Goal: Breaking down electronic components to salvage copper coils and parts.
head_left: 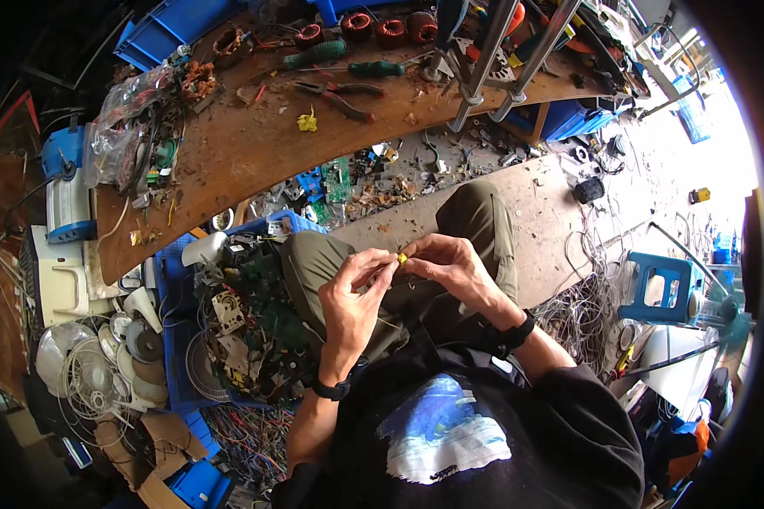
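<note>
Above my lap, a small yellow piece (402, 258) sits between the fingertips of both hands; its exact kind is too small to make out. My right hand (452, 268) pinches it between thumb and forefinger. From the other side, my left hand (353, 299) closes its fingertips on it, and the fingers hide part of it. Beyond the hands, a crumpled yellow piece (307, 122) lies on the wooden workbench (255, 161). Red-handled pliers (341, 103) and a screwdriver with a dark green handle (376, 69) rest farther back on the bench.
Copper-wound ring coils (390, 32) line the bench's back. Metal posts (488, 64) rise at its right. Left of my knees stands a blue crate (182, 339) heaped with circuit boards. Tangled cables (573, 297) and a blue stool (664, 288) are on the right.
</note>
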`<state>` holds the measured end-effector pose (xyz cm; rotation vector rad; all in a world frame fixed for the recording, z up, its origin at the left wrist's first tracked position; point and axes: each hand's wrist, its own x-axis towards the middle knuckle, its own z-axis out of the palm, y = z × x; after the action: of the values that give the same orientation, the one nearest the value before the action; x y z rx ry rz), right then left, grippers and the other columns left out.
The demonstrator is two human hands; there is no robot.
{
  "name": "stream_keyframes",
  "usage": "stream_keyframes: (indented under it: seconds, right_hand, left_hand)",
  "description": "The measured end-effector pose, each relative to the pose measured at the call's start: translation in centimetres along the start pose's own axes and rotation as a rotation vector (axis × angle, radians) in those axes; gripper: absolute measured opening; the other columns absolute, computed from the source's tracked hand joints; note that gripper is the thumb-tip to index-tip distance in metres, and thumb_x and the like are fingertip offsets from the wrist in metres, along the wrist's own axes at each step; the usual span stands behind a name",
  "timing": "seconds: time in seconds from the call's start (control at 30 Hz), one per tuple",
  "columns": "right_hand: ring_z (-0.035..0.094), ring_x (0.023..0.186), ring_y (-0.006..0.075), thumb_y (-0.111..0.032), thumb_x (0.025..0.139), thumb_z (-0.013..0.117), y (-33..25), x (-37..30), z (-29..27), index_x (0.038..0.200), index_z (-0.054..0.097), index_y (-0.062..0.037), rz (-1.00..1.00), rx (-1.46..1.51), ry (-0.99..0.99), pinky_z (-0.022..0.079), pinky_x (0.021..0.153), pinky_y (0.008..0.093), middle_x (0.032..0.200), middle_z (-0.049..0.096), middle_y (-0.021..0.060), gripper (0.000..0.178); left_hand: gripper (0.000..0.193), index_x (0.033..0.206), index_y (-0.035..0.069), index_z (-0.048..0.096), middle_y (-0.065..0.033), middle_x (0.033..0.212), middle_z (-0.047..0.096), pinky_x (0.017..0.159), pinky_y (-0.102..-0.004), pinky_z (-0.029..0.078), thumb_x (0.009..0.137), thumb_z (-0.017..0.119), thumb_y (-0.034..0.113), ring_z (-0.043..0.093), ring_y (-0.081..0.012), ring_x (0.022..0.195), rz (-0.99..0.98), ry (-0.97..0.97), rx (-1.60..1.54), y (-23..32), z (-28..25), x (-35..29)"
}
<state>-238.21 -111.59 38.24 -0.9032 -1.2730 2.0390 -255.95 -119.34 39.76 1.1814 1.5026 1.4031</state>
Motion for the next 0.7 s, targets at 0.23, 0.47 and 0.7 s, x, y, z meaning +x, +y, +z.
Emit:
stream_keyframes:
  seconds: [0.23,0.47,0.7]
  right_hand:
    - [0.064,0.095,0.0073,-0.008,0.096,0.071,0.7,-0.1,0.3,0.111,0.068,0.0029,-0.052,0.132,-0.003,0.053,0.084,0.0226,0.105,0.071,0.0037,0.019]
    - [0.063,0.096,0.0069,-0.004,0.096,0.070,0.0,-0.6,0.9,0.113,0.067,0.0040,-0.110,0.160,0.006,0.053,0.087,0.0230,0.107,0.070,0.0035,0.019]
    - [0.063,0.098,0.0070,-0.004,0.096,0.071,0.0,-0.7,0.6,0.114,0.067,0.0049,-0.045,0.149,-0.049,0.053,0.088,0.0230,0.107,0.070,0.0033,0.021]
  left_hand:
    - [0.027,0.110,0.002,0.062,-0.0077,0.101,0.069,0.105,-0.0382,0.051,0.087,0.072,-0.010,0.069,-0.0158,0.099,0.252,0.008,0.215,0.1,0.2,0.1]
    - [0.026,0.104,0.004,0.057,-0.0062,0.100,0.063,0.111,-0.0458,0.046,0.087,0.071,-0.010,0.068,-0.0182,0.095,0.312,0.009,0.232,0.0,0.4,0.1]
    - [0.020,0.098,0.005,0.054,-0.0077,0.096,0.065,0.111,-0.0475,0.044,0.091,0.069,-0.006,0.063,-0.0200,0.098,0.397,-0.004,0.270,1.0,0.2,0.2]
